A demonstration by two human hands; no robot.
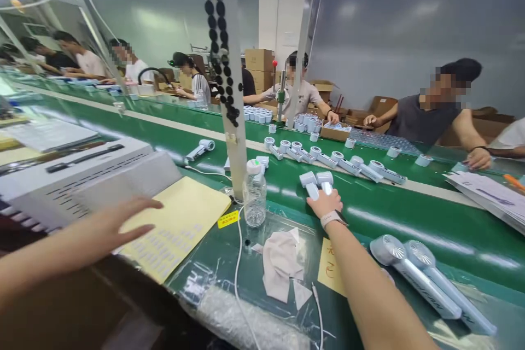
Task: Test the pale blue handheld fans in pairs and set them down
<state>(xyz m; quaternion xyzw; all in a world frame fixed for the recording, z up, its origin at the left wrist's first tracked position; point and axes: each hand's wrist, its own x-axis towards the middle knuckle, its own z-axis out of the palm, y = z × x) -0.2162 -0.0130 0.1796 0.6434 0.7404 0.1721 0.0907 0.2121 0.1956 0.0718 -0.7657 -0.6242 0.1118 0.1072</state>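
Observation:
My right hand (325, 205) reaches out over the green conveyor belt, its fingers closed around the handles of two pale handheld fans (316, 179) lying side by side. The hand covers most of both handles. Its wrist wears a light-coloured watch. My left hand (129, 224) hovers with thumb and fingers apart, holding nothing, above a yellow sheet (192, 202) bearing rows of small labels. Two more handheld fans (430, 279) lie beside my right forearm, round heads toward the belt. A crumpled pale cloth (281, 262) is on the bench between my arms.
A clear bottle (255, 202) stands beside a white post (229, 93). A white cable (239, 268) crosses the bench. Several fans (328, 159) line the belt (369, 202). A paper stack (488, 197) lies at right. Several co-workers sit across the belt.

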